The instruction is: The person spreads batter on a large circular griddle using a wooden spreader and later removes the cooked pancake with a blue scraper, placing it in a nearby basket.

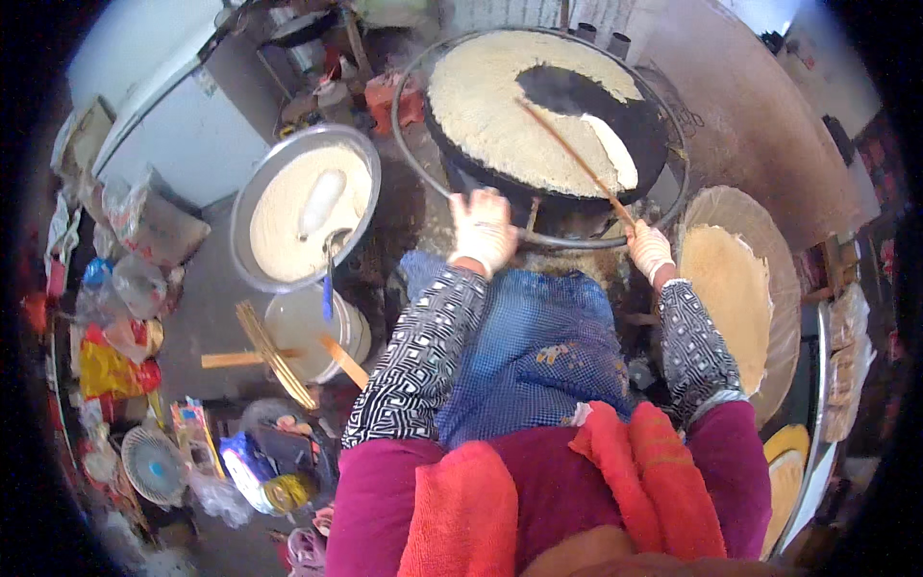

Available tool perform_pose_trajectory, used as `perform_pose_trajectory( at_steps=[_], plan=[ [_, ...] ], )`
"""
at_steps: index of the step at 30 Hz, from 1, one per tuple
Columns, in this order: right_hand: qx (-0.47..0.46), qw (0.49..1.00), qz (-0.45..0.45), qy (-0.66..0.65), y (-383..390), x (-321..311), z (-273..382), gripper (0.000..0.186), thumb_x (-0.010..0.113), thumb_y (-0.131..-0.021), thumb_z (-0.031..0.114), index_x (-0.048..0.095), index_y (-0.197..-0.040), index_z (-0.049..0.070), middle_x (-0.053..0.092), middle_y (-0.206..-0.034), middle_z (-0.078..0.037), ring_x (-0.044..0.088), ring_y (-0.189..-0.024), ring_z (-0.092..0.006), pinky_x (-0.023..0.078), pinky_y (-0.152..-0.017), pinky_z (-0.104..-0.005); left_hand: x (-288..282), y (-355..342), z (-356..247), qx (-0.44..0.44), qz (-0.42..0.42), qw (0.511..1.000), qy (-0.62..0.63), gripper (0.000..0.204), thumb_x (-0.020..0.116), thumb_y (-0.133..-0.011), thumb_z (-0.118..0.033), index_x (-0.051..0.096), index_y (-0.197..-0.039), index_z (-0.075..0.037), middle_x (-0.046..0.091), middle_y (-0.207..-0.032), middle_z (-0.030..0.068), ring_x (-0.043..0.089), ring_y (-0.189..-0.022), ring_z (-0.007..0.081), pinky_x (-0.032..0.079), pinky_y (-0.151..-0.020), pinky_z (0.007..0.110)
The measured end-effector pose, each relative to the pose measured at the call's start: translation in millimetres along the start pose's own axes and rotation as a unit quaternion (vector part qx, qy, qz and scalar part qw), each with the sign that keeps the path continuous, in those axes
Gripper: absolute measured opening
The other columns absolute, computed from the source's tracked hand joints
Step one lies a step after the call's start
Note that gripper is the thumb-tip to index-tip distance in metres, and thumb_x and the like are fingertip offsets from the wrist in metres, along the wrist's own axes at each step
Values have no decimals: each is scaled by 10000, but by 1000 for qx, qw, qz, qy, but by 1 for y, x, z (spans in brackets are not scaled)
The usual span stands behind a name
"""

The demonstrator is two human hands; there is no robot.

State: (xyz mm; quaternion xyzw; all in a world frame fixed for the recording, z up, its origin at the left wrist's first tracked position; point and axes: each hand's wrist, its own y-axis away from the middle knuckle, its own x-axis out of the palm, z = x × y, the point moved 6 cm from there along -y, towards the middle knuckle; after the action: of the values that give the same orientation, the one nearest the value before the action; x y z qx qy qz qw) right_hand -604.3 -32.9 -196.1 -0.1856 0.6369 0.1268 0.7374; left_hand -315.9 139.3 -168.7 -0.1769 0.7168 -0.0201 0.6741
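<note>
Right hand [650, 248] grips long thin wooden stick [575, 159], spreading pale batter over round black griddle [586, 96]. Left hand [483, 229] on griddle rim, grip unclear. Next: probably cover bare dark patch evenly.

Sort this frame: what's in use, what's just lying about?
In use: right hand gripping a long stick that spreads batter over the round griddle; left hand on the griddle's rim; batter basin; stacked pancakes.
Lying about: small fan, plastic bags, wooden sticks.
</note>
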Motion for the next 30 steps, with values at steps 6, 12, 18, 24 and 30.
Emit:
perform_pose_trajectory(
  at_steps=[6, 12, 18, 24, 30],
  plan=[
    [45, 998, -32, 43, -17, 0, -23, 331, 453, -970, 372, 583, -990, 68, 672, -901, -255, 644, -862, -442, 492, -772, -543, 32, 38, -78, 56, 100, 985, -132, 567, 394, -939, -235, 368, -1445, 19, 362, -1511, 182, 288, -1423, 346, 45, -1155, 617],
    [100, 993, -20, 52, -18, 11, -61, 378, 449, -975, 414, 587, -1027, 66, 670, -927, -257, 631, -901, -465, 489, -792, -549, 28, 33, -72, 51, 92, 986, -129, 526, 391, -944, -205, 403, -1422, 15, 406, -1479, 170, 324, -1399, 340, 62, -1152, 621],
    [27, 998, 15, 50, 4, 15, -22, 344, 462, -965, 372, 606, -1000, 62, 662, -931, -270, 625, -910, -465, 481, -818, -544, 24, 35, -53, 32, 87, 982, -165, 497, 367, -947, -170, 426, -1402, 22, 423, -1465, 173, 339, -1388, 331, 81, -1151, 617],
    [59, 997, 18, 37, -16, -3, -20, 414, 425, -975, 412, 607, -1050, 49, 655, -1004, -284, 609, -993, -465, 467, -874, -523, 34, 30, -22, -12, 93, 985, -145, 473, 356, -952, -160, 457, -1382, 8, 443, -1453, 169, 355, -1387, 321, 83, -1149, 621],
    [106, 993, 1, 57, -23, 11, -69, 421, 426, -975, 435, 612, -1023, 61, 661, -989, -276, 617, -976, -466, 482, -857, -528, 18, 21, -18, -29, 75, 986, -145, 430, 380, -944, -155, 524, -1315, 6, 499, -1398, 151, 407, -1339, 294, 128, -1133, 613]
  ],
)
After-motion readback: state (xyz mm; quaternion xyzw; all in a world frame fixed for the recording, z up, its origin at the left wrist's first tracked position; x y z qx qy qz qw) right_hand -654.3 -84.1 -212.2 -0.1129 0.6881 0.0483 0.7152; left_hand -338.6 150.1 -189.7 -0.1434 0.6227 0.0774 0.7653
